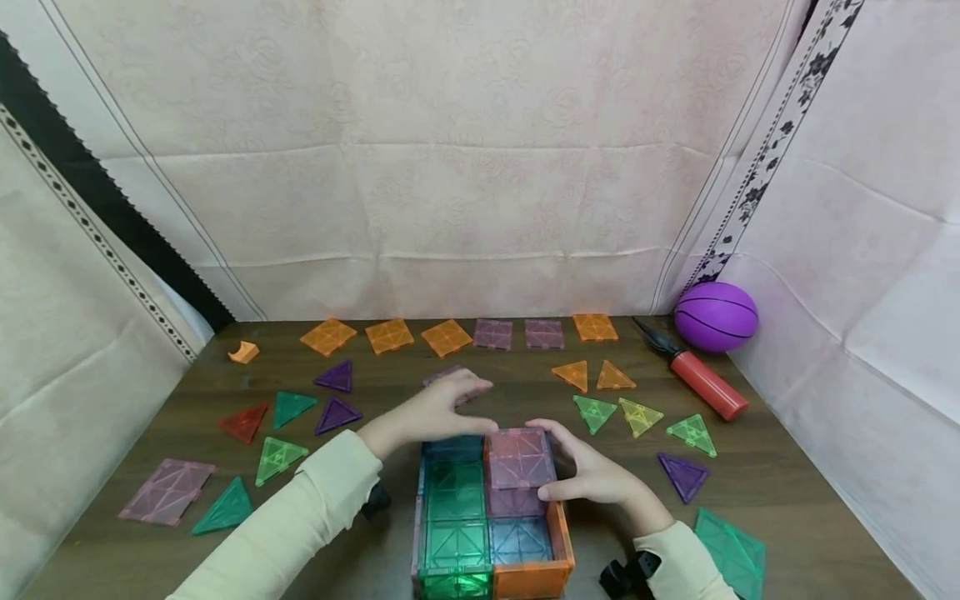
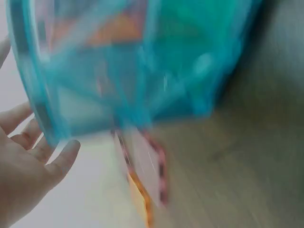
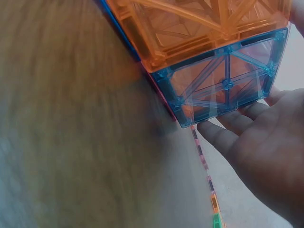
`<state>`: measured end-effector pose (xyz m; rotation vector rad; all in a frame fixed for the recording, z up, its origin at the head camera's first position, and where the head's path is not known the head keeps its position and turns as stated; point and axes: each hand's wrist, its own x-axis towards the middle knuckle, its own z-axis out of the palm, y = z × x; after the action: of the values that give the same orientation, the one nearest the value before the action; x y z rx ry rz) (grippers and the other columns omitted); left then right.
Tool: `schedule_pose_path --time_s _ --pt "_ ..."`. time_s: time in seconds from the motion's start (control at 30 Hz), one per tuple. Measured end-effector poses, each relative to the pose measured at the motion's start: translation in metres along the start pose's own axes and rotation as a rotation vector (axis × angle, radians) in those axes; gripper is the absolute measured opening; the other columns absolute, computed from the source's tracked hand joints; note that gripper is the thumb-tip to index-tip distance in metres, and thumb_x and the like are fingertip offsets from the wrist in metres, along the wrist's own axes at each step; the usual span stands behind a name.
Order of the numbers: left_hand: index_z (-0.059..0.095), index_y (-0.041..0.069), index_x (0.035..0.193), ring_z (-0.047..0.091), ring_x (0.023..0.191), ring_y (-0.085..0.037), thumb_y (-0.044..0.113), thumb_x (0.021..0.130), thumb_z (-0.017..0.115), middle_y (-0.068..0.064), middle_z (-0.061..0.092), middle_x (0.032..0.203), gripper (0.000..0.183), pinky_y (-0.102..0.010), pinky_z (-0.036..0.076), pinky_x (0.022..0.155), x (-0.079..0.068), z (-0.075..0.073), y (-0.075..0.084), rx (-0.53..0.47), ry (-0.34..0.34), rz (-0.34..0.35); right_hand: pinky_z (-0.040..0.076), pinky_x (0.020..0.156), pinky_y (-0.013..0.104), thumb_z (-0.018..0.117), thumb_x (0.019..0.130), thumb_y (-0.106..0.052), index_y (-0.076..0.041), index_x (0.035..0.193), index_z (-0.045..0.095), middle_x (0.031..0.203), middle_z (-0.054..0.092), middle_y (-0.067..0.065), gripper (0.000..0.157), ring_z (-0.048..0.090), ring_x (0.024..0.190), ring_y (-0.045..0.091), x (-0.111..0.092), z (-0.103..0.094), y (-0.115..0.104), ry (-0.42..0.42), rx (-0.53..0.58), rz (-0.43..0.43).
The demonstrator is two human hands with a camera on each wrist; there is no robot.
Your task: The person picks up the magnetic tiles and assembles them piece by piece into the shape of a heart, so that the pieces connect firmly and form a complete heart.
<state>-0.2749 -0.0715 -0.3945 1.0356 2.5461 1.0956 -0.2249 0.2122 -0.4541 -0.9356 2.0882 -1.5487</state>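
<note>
A box built of magnetic tiles [image 1: 454, 546] stands at the table's near middle, with green and blue tiles on the left and orange walls at the right. A see-through pink magnetic tile [image 1: 519, 458] tops its far right part. My right hand [image 1: 592, 471] holds this tile's right side, thumb at the near corner and fingers at the far corner. In the right wrist view, its fingers lie beside a blue tile [image 3: 223, 80]. My left hand [image 1: 438, 408] reaches over the far side, fingers extended, thumb tip by the pink tile's far left corner. The left wrist view is blurred.
Orange square tiles [image 1: 389, 335] and purple ones [image 1: 492, 334] line the back. Several triangle tiles [image 1: 281, 457] lie left and right. A large pink tile [image 1: 168, 492] lies left. At right are a red pump [image 1: 708, 385], a purple ball [image 1: 716, 317] and a teal tile [image 1: 731, 550].
</note>
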Motion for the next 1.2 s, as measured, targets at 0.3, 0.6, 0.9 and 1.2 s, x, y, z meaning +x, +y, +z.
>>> schedule_pose_path --time_s 0.3,0.6,0.9,1.2 --pt "0.038 0.002 0.146 0.037 0.133 -0.036 0.043 0.083 0.074 -0.020 0.040 0.144 0.083 -0.055 0.035 0.105 0.007 -0.019 -0.061 0.056 0.159 -0.209 0.032 0.107 0.043 0.070 0.086 -0.021 -0.007 0.150 0.019 0.143 0.040 0.016 0.083 0.040 0.129 0.004 -0.001 0.000 0.002 0.001 0.024 0.017" --pt "0.034 0.001 0.148 0.036 0.129 -0.040 0.047 0.077 0.078 -0.022 0.040 0.145 0.095 -0.057 0.033 0.103 0.017 -0.002 -0.090 0.233 0.078 -0.335 0.031 0.103 0.018 0.069 0.087 -0.022 -0.006 0.151 0.017 0.147 0.033 0.020 0.085 0.036 0.131 0.001 -0.002 -0.002 0.007 -0.021 0.070 0.006" --pt "0.050 -0.001 0.137 0.048 0.116 -0.036 0.039 0.076 0.079 -0.020 0.053 0.134 0.078 -0.052 0.039 0.097 0.020 0.001 -0.088 0.366 0.156 -0.339 0.030 0.104 0.018 0.069 0.087 -0.022 -0.003 0.151 0.015 0.148 0.032 0.020 0.086 0.035 0.132 0.000 -0.001 -0.003 0.007 -0.028 0.071 -0.002" --pt "0.051 0.000 0.136 0.058 0.109 -0.030 0.031 0.076 0.081 -0.017 0.056 0.133 0.074 -0.047 0.048 0.091 -0.002 -0.027 -0.057 0.143 0.227 -0.234 0.031 0.104 0.018 0.068 0.088 -0.021 -0.004 0.151 0.016 0.148 0.031 0.023 0.084 0.036 0.132 0.002 -0.002 -0.004 0.007 -0.036 0.090 -0.020"
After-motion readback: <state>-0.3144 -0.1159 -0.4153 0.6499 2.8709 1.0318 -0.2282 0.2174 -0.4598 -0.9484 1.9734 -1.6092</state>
